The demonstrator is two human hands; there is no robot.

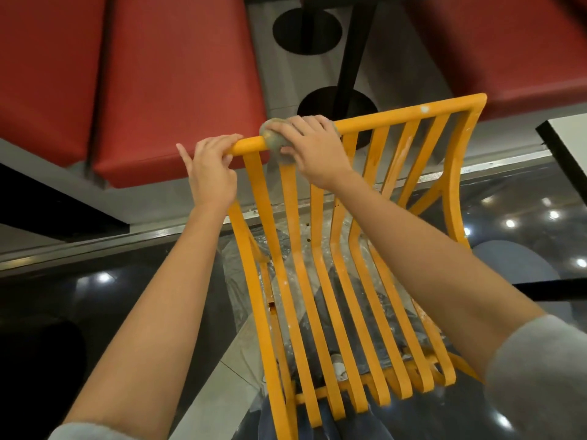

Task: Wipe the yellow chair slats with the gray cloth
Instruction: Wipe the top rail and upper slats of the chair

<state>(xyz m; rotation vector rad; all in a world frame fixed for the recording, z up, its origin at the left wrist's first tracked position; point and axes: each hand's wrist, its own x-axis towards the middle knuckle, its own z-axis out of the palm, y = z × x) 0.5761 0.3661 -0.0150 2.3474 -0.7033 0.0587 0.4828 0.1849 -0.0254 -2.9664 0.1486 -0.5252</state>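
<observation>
The yellow slatted chair (320,281) fills the middle of the head view, its top rail running from centre-left up to the right. My left hand (211,168) grips the left end of that rail, index finger sticking out. My right hand (313,149) presses the gray cloth (273,138) around the rail just right of the left hand, above the second slat. Most of the cloth is hidden under my fingers. White dusty smears mark the right slats and the rail.
Red padded benches (152,74) lie beyond the chair, with a black table post (349,55) and round black bases between them. A white tabletop corner (568,138) juts in at right. Clear plastic sheeting (241,268) covers the glossy dark floor under the chair.
</observation>
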